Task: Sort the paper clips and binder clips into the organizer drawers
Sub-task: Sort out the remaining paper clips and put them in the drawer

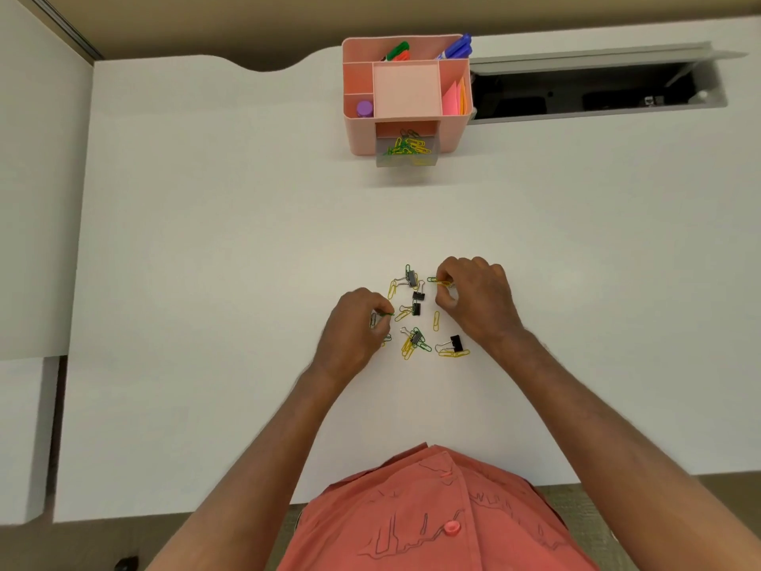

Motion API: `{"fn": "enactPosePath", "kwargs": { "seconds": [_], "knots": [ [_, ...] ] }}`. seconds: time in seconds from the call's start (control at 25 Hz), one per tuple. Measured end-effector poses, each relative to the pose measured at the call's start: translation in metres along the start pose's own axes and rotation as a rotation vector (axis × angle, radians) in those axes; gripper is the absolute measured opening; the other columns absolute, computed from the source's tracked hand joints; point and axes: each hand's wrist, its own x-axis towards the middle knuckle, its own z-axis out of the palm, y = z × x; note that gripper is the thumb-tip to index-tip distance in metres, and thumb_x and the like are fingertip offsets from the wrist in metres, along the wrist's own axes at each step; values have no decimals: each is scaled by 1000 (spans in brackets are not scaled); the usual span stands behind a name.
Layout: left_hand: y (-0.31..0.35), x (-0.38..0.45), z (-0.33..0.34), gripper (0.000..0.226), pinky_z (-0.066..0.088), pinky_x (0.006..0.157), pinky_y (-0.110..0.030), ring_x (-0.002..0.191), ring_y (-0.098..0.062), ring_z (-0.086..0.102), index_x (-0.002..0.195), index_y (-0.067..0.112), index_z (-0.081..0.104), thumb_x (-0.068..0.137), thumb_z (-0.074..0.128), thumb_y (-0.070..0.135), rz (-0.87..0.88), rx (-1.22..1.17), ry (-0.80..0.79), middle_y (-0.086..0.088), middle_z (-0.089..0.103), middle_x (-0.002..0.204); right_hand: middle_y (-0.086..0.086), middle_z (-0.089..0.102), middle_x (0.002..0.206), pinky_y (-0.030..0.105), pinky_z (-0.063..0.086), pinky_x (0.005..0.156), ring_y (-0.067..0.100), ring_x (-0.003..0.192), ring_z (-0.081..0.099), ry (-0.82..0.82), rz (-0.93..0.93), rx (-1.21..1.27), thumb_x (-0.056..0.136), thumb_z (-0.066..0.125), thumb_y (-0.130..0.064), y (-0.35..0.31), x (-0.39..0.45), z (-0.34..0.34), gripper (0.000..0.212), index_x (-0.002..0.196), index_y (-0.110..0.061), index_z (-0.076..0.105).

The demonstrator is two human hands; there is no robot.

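A loose pile of green and yellow paper clips (408,349) and black binder clips (456,343) lies on the white desk (206,261) between my hands. My left hand (355,327) pinches a green paper clip (386,314) at the pile's left side. My right hand (473,298) pinches green and yellow paper clips (439,281) at its upper right. At the far edge stands the pink organizer (362,133). Its clear drawer (405,152) is pulled out and holds several paper clips.
The organizer's top compartments hold markers (456,47), pink and orange sticky notes (455,98) and a purple round item (365,109). An open cable slot (593,92) in the desk lies right of the organizer. A desk partition (37,199) borders the left.
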Motion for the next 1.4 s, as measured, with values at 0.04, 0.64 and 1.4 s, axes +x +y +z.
{"fn": "enactPosePath", "kwargs": {
  "seconds": [0.04, 0.64, 1.4],
  "knots": [
    [-2, -9, 1, 11, 44, 78, -23, 89, -9, 54, 97, 21, 72, 89, 68, 14, 28, 45, -19, 8, 64, 95, -9, 65, 87, 37, 40, 82, 19, 85, 55, 7, 1, 37, 91, 64, -22, -1, -9, -2, 7, 98, -22, 63],
    [-1, -61, 35, 12, 53, 91, -33, 120, -26, 55, 94, 12, 71, 92, 63, 5, 130, 358, 39, -7, 60, 138, -2, 67, 101, 38, 41, 80, 25, 96, 60, -18, -11, -131, 89, 71, -37, -11, -89, 30, 21, 105, -23, 72],
    [27, -67, 70, 13, 51, 89, -36, 110, -26, 51, 99, 7, 69, 91, 62, 0, 28, 265, 111, -9, 60, 118, -3, 67, 117, 38, 35, 89, 23, 110, 57, -90, -103, -158, 88, 73, -43, 4, -84, 25, 45, 129, -29, 66]
  ]
}}
